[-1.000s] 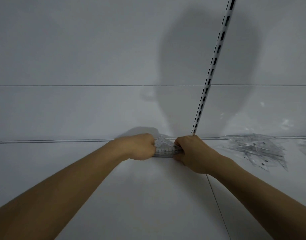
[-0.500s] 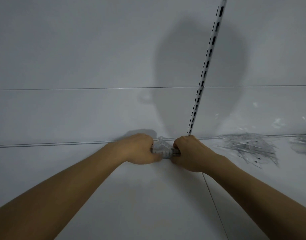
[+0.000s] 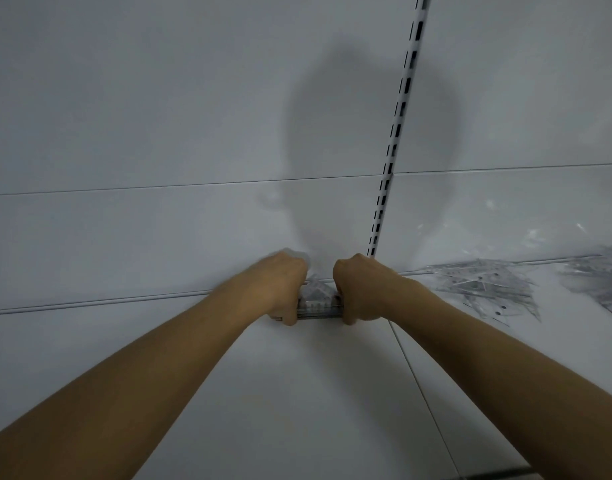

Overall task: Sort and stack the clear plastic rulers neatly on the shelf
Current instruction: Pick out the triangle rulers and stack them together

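Head view: the left hand [image 3: 283, 289] and right hand [image 3: 358, 291] grip opposite ends of a stack of clear rulers [image 3: 319, 301] at the back edge of the white shelf [image 3: 297, 393]. Loose rulers [image 3: 484, 289] lie scattered toward the shelf's right end, beyond the slotted upright [image 3: 396, 133].

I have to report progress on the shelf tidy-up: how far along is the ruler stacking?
Nothing set down as a finished stack is visible. In hand: the left hand and right hand grip one bundle of clear rulers from both ends, squaring it on the shelf. Left: a loose heap to the right, and another pile at the frame edge.
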Demonstrator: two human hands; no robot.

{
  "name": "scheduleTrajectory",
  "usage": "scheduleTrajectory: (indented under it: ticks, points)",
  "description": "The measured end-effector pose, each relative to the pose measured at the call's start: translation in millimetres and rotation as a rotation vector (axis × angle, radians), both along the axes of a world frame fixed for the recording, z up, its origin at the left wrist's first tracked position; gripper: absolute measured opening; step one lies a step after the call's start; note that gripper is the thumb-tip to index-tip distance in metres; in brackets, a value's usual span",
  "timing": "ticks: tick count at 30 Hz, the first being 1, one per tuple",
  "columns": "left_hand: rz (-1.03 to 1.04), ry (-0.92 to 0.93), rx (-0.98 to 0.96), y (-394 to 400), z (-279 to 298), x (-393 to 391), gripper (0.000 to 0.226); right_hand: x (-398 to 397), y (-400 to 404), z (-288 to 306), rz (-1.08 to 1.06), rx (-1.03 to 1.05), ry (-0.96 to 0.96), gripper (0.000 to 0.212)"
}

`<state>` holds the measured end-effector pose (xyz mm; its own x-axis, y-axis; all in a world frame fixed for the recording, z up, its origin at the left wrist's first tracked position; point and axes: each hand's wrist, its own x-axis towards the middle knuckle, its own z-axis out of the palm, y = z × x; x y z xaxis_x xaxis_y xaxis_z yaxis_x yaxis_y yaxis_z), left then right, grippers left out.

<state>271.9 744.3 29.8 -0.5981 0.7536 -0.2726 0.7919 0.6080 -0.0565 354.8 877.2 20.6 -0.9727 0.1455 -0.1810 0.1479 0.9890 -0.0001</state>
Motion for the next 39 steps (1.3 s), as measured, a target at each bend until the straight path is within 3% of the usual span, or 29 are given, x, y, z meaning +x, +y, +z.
scheduleTrajectory:
  ticks: [13,19,25,33,39]
  points:
    - [0.099,0.038,-0.112,3.8,-2.5,2.7,0.023,-9.4,2.7,0.8,-0.033,0.033,-0.056,0.042]
    - [0.196,-0.134,-0.042,-1.8,-2.6,-2.1,0.026,-14.3,-0.8,1.5,-0.052,0.042,-0.082,0.035]
    - [0.203,-0.154,-0.1,5.8,2.3,0.0,0.005,-16.0,-3.7,0.4,-0.08,0.02,-0.108,0.033]
    - [0.176,-0.129,-0.166,10.3,5.9,3.7,0.022,-12.6,-1.6,5.4,-0.058,0.036,-0.138,0.033]
    - [0.148,-0.138,-0.148,8.2,4.7,1.3,0.022,-17.8,-3.3,5.9,-0.07,0.012,-0.175,0.033]
